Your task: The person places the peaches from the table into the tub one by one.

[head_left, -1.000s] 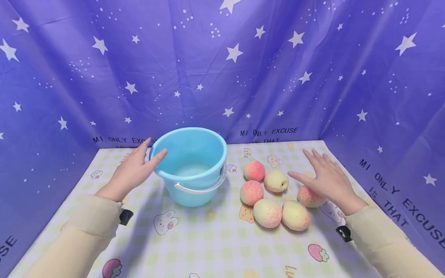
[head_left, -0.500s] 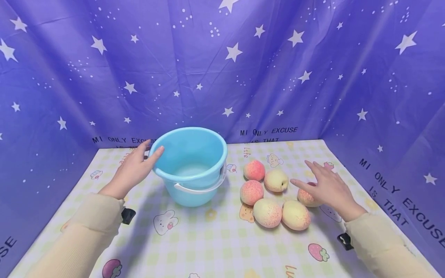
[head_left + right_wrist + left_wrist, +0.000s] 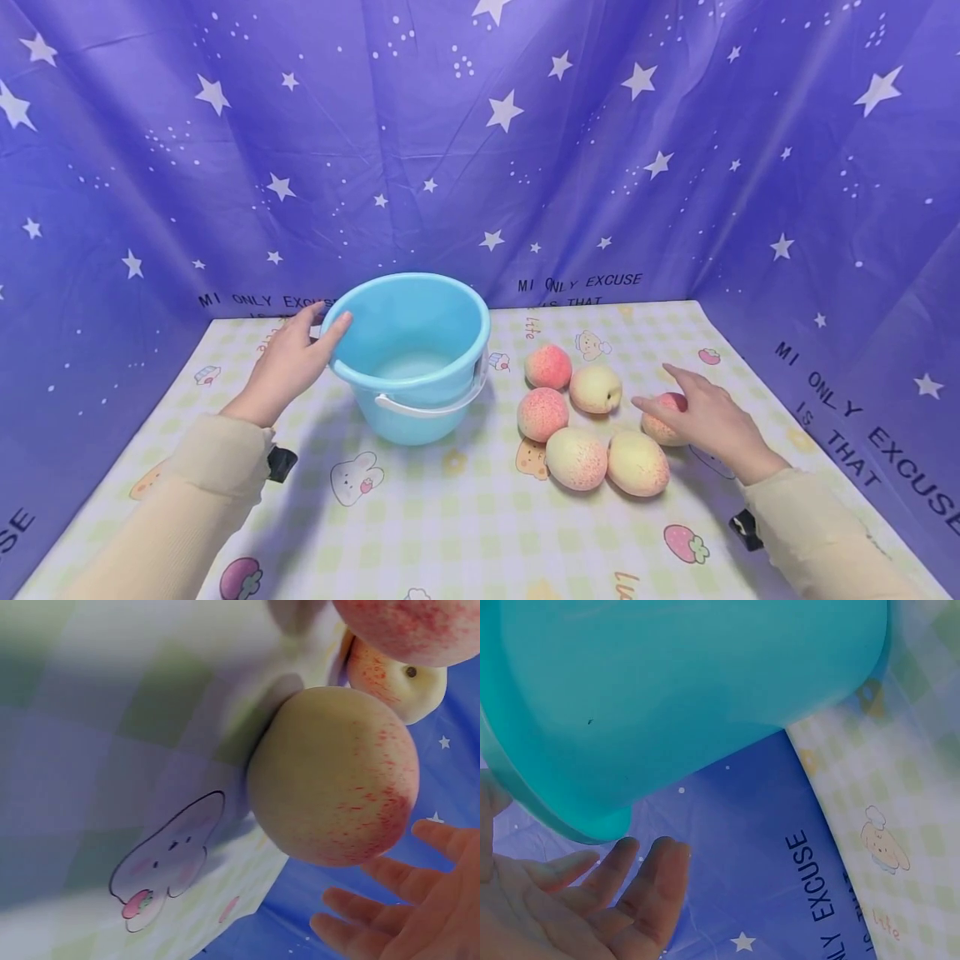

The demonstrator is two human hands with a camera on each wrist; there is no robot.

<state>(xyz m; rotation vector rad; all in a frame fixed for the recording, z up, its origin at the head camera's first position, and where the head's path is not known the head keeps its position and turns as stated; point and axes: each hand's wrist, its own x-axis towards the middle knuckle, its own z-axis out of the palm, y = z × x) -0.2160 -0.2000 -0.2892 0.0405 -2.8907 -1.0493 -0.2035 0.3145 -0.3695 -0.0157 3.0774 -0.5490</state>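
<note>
A light blue bucket (image 3: 412, 417) with a white handle (image 3: 431, 412) stands upright on the table, left of centre. At its left rim is my left hand (image 3: 287, 367), thumb over the rim and fingers outside. In the left wrist view those fingers (image 3: 652, 900) are spread and loosely bent, just off the bucket wall (image 3: 705, 690). My right hand (image 3: 716, 425) reaches over the rightmost peach (image 3: 662, 421), partly hiding it. The right wrist view shows this peach (image 3: 330, 780) pale with a red blush, relaxed fingertips beside it and nothing gripped.
Several more peaches lie between bucket and right hand, including a red one (image 3: 548, 367), a yellow one with a stem hole (image 3: 596, 390) and a pale one (image 3: 637, 464). A checked cartoon tablecloth (image 3: 420, 533) covers the table. Purple starry curtains (image 3: 420, 125) enclose the back and sides.
My right hand has lowered toward the rightmost peach, its fingers drawing nearer. My left hand has shifted slightly, its thumb settling at the bucket's rim. Bucket and peaches stay put.
</note>
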